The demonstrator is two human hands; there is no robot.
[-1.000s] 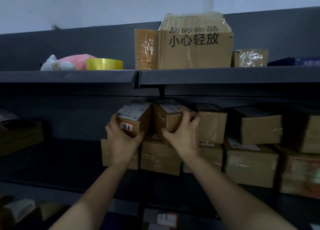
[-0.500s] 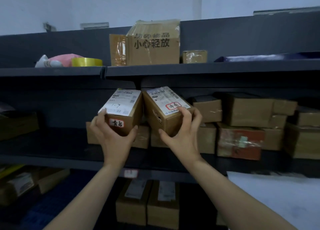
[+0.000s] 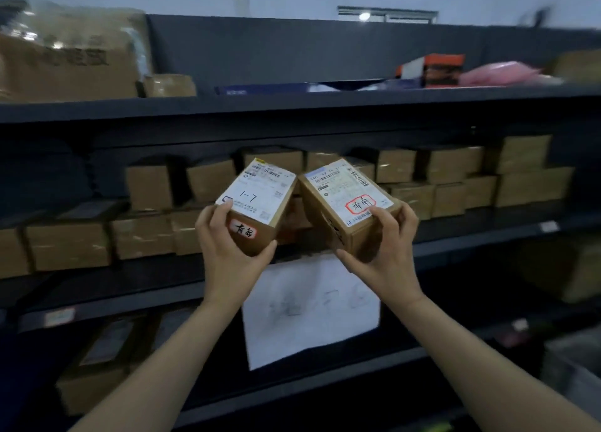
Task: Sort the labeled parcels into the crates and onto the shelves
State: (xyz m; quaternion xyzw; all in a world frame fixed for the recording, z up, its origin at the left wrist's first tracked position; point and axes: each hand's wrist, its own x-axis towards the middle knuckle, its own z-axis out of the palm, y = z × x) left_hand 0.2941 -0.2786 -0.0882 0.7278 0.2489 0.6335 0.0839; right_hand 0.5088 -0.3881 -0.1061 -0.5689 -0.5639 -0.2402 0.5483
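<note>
**Head view.** Left hand (image 3: 227,259) grips the 1-7 parcel (image 3: 260,197) by its lower end, fingers curled round it. Right hand (image 3: 387,252) likewise grips the red-labelled parcel (image 3: 341,197) at its 3 o'clock. Both are held before the middle shelf (image 3: 487,236).

Risk: one-handed end grips may let a tilted parcel slip.

The shelf holds stacked brown boxes (image 3: 455,168) from 9 to 3 o'clock; no crate is discernible.

I see the middle shelf (image 3: 136,277) walled by stacked boxes (image 3: 527,184) across its centre and right; the only way in is the dark gap above the low row (image 3: 68,246) at left. On the top shelf (image 3: 292,106), room opens between the small box (image 3: 169,85) and orange box (image 3: 435,67).
</note>
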